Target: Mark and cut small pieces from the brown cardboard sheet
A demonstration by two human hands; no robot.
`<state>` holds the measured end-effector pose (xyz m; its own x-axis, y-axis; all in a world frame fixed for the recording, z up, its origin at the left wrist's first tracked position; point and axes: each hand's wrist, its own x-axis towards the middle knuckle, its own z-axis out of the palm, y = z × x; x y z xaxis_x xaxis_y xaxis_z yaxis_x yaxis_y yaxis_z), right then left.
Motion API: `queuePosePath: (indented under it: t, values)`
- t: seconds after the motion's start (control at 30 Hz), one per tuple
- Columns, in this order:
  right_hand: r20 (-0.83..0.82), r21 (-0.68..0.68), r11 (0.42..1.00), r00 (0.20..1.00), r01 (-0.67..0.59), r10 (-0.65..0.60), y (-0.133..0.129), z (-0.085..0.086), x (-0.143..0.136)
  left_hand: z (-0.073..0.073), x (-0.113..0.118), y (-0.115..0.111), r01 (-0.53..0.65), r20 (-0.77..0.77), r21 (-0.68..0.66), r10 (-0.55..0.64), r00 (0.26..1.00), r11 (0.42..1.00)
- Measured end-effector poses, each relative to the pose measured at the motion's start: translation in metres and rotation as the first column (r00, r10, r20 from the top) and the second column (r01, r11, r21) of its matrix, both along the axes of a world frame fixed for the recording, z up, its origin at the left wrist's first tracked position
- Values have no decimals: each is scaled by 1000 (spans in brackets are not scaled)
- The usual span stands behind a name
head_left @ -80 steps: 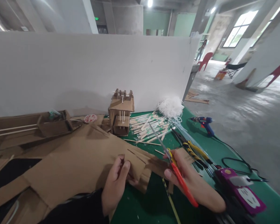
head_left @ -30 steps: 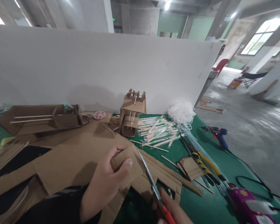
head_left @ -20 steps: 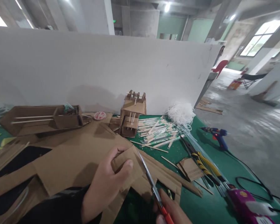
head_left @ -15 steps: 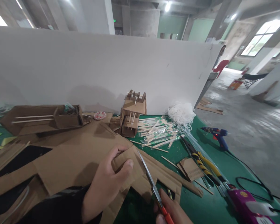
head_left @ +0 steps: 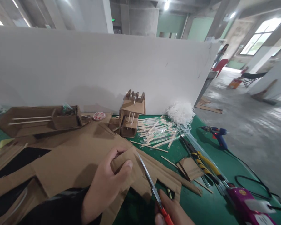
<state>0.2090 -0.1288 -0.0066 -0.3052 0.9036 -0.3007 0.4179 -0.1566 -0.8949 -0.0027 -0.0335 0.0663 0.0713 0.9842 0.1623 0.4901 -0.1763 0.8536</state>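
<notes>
My left hand [head_left: 110, 181] is closed around a small folded piece of brown cardboard [head_left: 131, 161], thumb on top and fingers behind it. In my right hand [head_left: 172, 207], at the bottom edge, is a pair of scissors [head_left: 149, 178] with red handles. Their narrow metal blades point up and left, the tip close to the right edge of the cardboard piece. Whether the blades touch it I cannot tell. Beneath both hands lies a large cut cardboard sheet [head_left: 75, 159]. Part of the right hand is out of frame.
A cardboard model [head_left: 131, 117] stands behind, left of wooden sticks [head_left: 154, 132] and white string [head_left: 180, 115]. A long cardboard box [head_left: 35, 122] lies left. Pliers [head_left: 199, 159], a blue glue gun [head_left: 216, 134] and a purple device [head_left: 244, 203] are right. A person [head_left: 221, 53] is beyond the white partition [head_left: 96, 68].
The view has shifted slightly, moving the scene a little left. Both hands keep nearly the same pose on the cardboard and scissors. More of the person in the background now shows.
</notes>
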Motion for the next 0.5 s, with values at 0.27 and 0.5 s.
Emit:
queuePosePath:
  t: [0.27, 0.5]
  values:
    - [25, 2, 1000, 1000, -2, 2, -2, -4, 0, 1, 2, 0, 5, 12, -3, -5, 1000, 1000]
    - [28, 55, 998, 999, -16, 14, -1, -1, -1, -1, 1, 0, 29, 5, 20, -30, 1000, 999]
